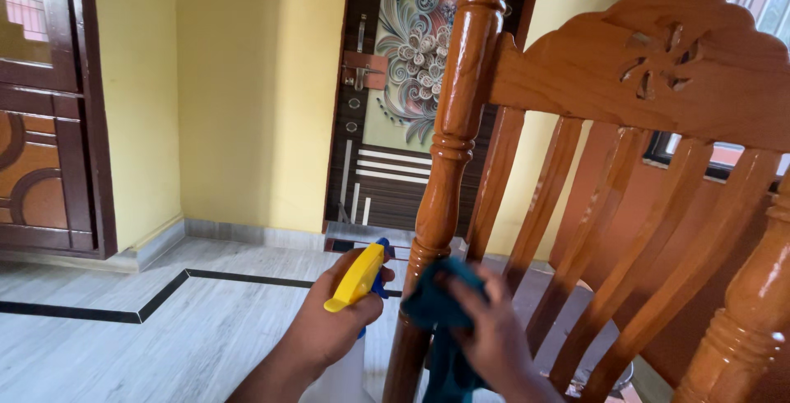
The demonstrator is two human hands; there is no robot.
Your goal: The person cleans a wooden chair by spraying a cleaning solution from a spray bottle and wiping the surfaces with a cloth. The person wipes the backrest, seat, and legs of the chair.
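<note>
Spray bottle stood upright near bottom centre, long axis vertical, yellow-and-blue plastic trigger head aimed right at the chair post; left hand was wrapped closed around its neck. Right hand pressed a soft teal cloth against the lower post, fingers curled on it. Chair was glossy turned wood with vertical slats and a carved top rail.

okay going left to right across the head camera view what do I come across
Brown cabinet door → yellow wall → left hand holding the yellow-topped spray bottle → right hand pressing a teal cloth to the chair post → chair back slats.
</note>
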